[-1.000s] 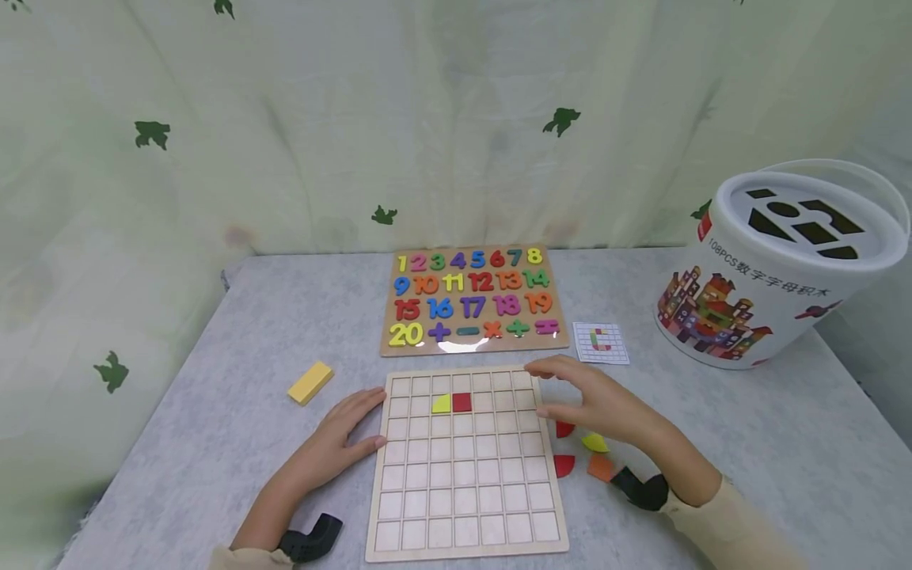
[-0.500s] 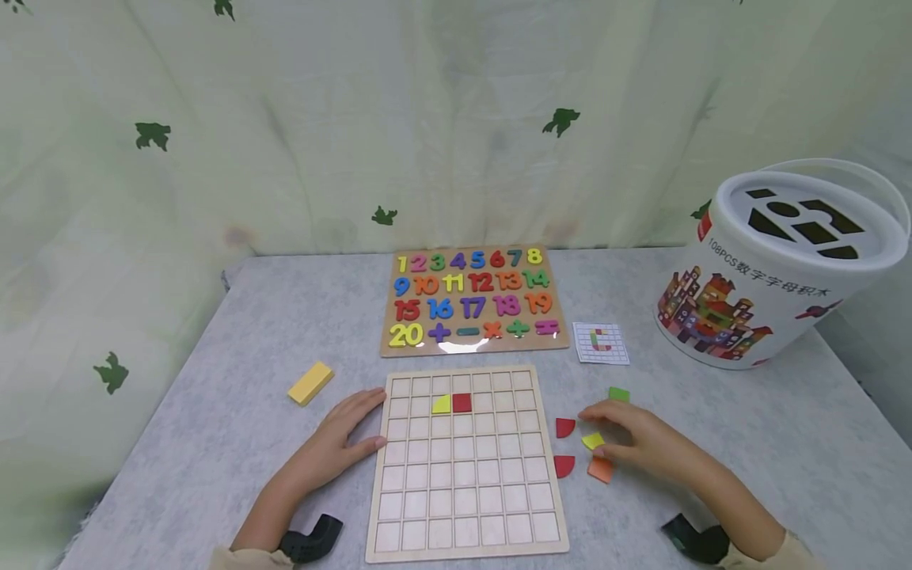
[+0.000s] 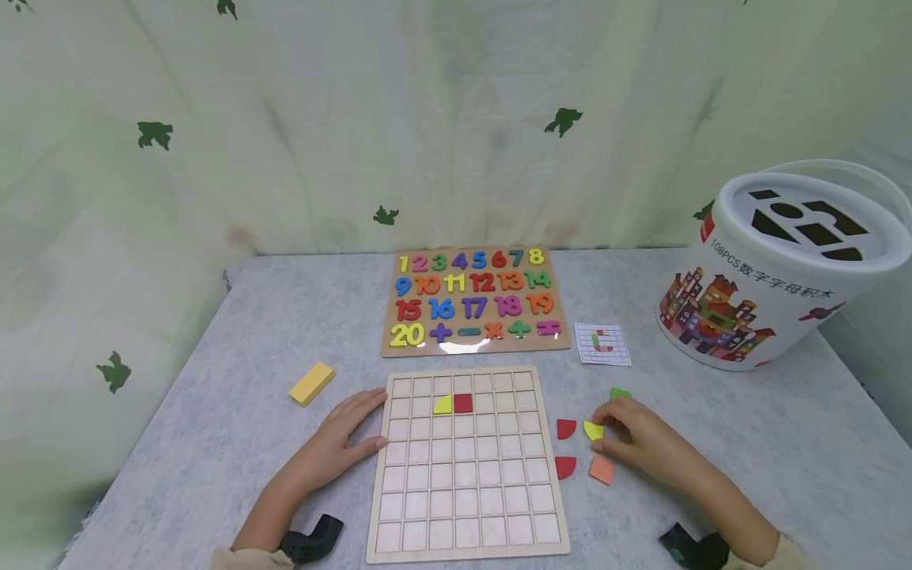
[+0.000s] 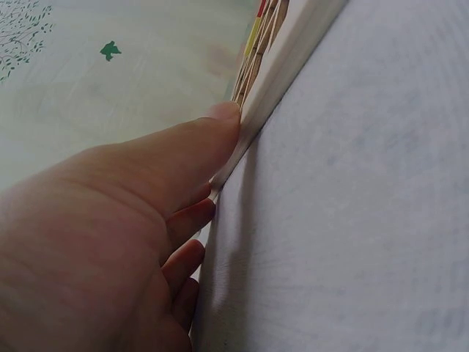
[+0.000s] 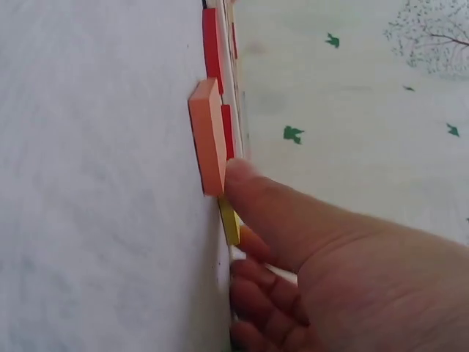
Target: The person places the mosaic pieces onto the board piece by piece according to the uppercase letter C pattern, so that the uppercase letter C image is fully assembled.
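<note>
Bucket (image 3: 755,273) reads "108PCS"; right hand (image 3: 639,438) pinches yellow piece (image 3: 591,431).

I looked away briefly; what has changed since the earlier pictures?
The right hand moved right and nearer the person, from the grid board to the loose yellow piece, now pinched and slightly shifted. The left hand, grid board and red square stayed put.

Left grip (image 3: 333,443) with extended fingers (image 3: 359,402), thumb (image 3: 366,450) apart, right grip (image 3: 641,443) pinching, both forearms (image 3: 274,503) angled inward.
</note>
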`<state>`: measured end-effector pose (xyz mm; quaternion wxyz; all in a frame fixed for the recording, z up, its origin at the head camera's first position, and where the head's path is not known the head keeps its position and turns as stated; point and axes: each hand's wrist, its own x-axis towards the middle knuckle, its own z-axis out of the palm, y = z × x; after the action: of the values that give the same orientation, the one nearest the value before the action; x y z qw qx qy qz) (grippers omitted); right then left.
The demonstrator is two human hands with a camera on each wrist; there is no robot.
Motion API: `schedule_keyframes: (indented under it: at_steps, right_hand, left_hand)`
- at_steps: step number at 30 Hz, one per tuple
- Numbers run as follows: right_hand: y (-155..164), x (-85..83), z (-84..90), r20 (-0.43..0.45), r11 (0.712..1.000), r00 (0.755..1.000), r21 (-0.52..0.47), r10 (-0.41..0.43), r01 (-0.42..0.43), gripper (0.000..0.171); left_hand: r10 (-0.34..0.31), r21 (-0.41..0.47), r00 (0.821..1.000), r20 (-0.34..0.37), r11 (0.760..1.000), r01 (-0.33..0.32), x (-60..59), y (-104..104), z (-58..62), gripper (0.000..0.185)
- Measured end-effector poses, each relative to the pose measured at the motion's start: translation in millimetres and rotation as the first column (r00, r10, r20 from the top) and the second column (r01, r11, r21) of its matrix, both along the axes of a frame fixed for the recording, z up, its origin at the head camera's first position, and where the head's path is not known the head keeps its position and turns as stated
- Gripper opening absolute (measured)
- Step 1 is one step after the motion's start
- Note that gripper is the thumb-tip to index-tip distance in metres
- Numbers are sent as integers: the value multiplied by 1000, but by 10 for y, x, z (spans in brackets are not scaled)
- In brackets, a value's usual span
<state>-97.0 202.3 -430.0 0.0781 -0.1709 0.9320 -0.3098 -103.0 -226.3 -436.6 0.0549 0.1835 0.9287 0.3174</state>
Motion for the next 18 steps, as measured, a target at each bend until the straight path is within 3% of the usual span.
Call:
schedule_keyframes:
  at_steps: [3, 10, 15, 18]
  right_hand:
    - [-4, 3, -3, -5, 1000, 1000, 20, -21, 21, 36]
    - [59, 8, 30, 81, 995, 992, -10, 95, -94, 33]
    - [62, -10, 37, 70, 996, 994, 24, 86, -88, 25]
    - [53, -12, 42, 60, 997, 996, 47, 65, -68, 32]
  left_hand:
    - [3, 0, 1000, 2, 1000, -3, -2, 0, 0, 62]
    - [1, -3, 1000, 0, 1000, -1, -5, -3, -6, 62]
    - [-4, 2, 1000, -13, 1000, 4, -3, -6, -7, 62]
    - [-4, 3, 1000, -8, 1000, 4, -1, -6, -6, 62]
